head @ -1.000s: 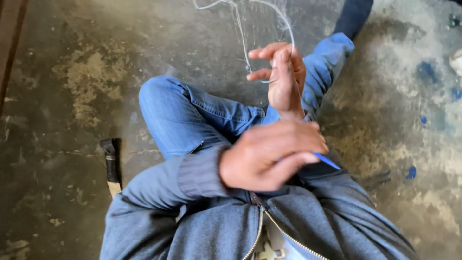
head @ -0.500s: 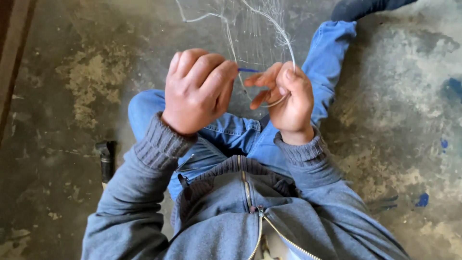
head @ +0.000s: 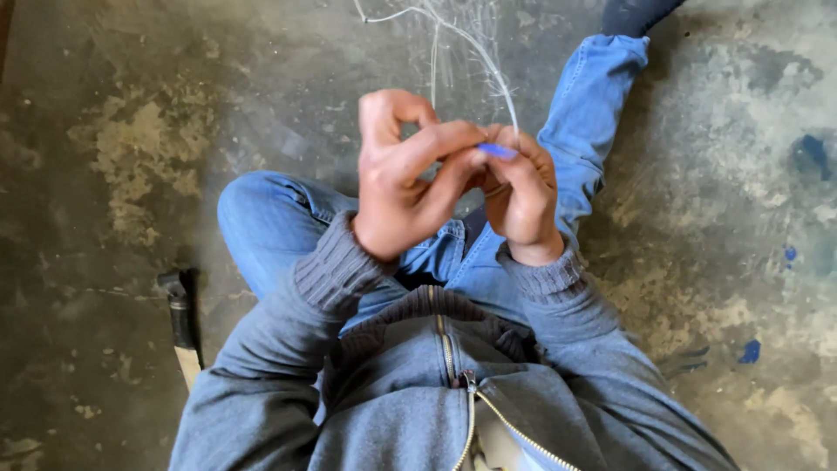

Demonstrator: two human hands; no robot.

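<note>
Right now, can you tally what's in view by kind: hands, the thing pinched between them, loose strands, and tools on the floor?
Hands: 2, left hand and right hand
Small blue piece pinched between the fingertips: 1
Bundle of thin pale strands: 1 (single strands too fine to count)
Dark-headed hammer on the floor: 1
Total: 5

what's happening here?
A person sits on a concrete floor in jeans and a grey zip jacket. Both hands meet above the lap: the left hand and right hand pinch a small blue piece attached to thin white wire trailing away. A hammer lies beside the left leg.
</note>
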